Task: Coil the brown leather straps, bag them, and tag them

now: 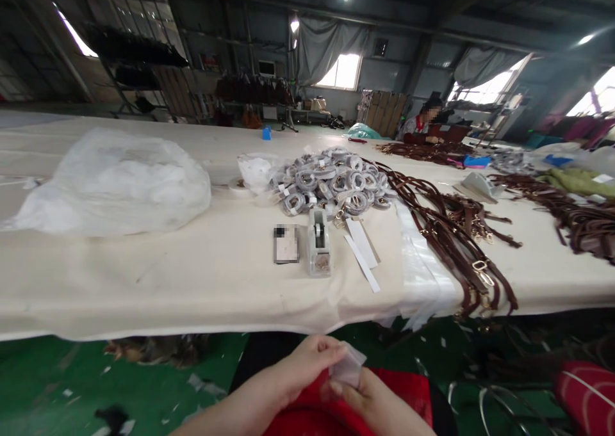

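Low in front of the table edge, my left hand (312, 362) pinches the upper left of a small piece of clear plastic film (350, 364), perhaps a little bag. Its lower part is held by my right hand (360, 391), thumb on top. Above them on the table stands a tape dispenser (319, 244), with white paper strips (364, 253) to its right. Behind it is a heap of coiled straps in clear wrapping (334, 180). Loose brown straps with gold buckles (446, 244) hang partly over the front edge, beside a stack of clear plastic bags (423, 273).
A large translucent bag with white contents (129, 180) rests on the cloth-covered table (192, 282) at left. A pixelated card (286, 244) lies beside the dispenser. Another person (423, 122) sits across the table. At lower right is a red patterned item (586, 394).
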